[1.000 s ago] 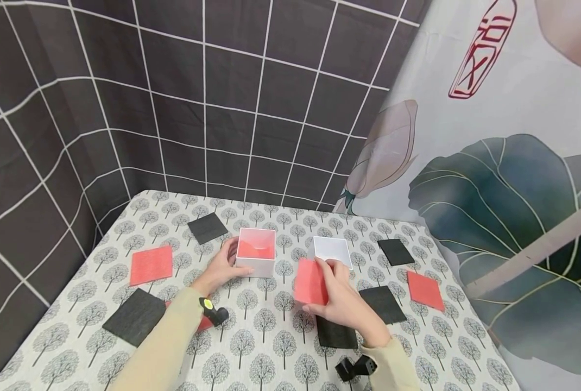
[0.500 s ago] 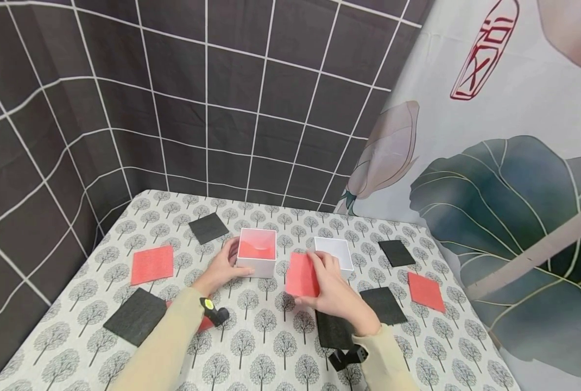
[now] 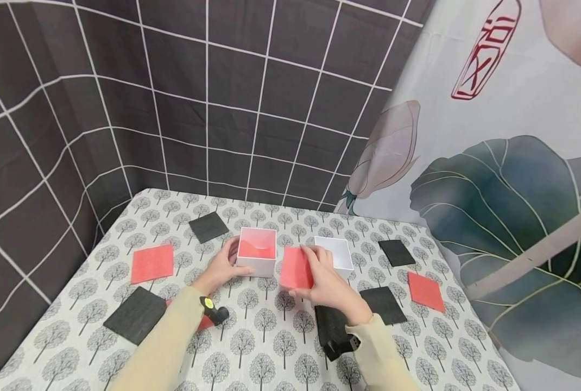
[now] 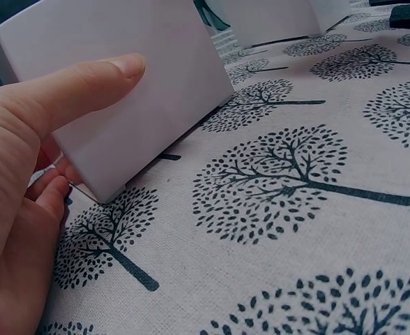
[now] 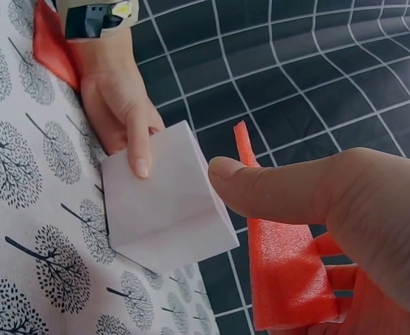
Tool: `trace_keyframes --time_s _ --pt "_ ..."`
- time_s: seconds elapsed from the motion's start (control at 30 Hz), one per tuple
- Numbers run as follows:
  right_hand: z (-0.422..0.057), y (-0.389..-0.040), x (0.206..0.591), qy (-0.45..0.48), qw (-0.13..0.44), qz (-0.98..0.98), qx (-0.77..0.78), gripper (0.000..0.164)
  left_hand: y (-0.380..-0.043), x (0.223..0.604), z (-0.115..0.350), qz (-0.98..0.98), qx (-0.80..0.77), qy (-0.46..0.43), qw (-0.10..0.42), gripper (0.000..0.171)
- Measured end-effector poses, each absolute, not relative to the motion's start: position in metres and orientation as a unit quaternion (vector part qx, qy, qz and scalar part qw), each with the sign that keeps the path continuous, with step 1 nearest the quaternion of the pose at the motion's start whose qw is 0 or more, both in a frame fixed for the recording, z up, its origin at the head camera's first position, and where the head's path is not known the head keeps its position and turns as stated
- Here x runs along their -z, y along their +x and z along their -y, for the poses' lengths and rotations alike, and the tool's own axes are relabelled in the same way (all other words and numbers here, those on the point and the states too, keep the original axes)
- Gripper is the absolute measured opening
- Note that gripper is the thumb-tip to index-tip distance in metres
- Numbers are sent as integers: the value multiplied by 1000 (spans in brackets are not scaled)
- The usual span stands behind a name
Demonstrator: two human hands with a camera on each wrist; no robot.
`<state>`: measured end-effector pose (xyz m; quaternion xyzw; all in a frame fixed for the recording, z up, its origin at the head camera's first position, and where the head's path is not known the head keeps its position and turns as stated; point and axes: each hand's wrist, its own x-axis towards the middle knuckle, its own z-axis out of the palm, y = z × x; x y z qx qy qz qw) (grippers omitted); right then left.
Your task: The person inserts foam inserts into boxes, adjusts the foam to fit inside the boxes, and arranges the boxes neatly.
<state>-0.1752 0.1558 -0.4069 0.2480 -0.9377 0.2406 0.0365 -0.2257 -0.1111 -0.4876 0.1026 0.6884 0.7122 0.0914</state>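
My left hand (image 3: 223, 270) grips a white open-topped box (image 3: 256, 267) at its left side. The thumb lies across the front wall, and the other fingers go round the side in the left wrist view. Red material (image 3: 256, 251) shows inside this box. My right hand (image 3: 326, 285) pinches a red felt square (image 3: 295, 269), raised just right of that box. In the right wrist view, the thumb presses one face of the red felt square (image 5: 289, 286), with fingers behind it. A second white open box (image 3: 338, 251) stands behind my right hand, partly hidden by it.
Dark squares lie at the back left (image 3: 208, 227), front left (image 3: 135, 315), right (image 3: 383, 305) and back right (image 3: 396, 252). Another (image 3: 330, 326) is partly under my right wrist. Red squares lie left (image 3: 152, 263) and right (image 3: 425, 291); one (image 3: 205, 324) is mostly behind my left forearm.
My right hand has moved left and slightly away from me with the red felt square, from before the second box toward the first. My left hand has stayed on its box.
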Motion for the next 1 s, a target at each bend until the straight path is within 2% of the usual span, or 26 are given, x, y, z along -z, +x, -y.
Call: trace_keyframes --time_s 0.37,0.67,1.0 --pt "-139 -185 406 251 19 934 -254 103 -227 489 111 -689 -710 112 89 102" --pt "-127 -196 407 249 5 937 -244 103 -238 513 111 -693 -710 101 79 107" --pt "-117 -212 407 256 3 938 -233 102 -238 512 111 -701 -702 105 70 108"
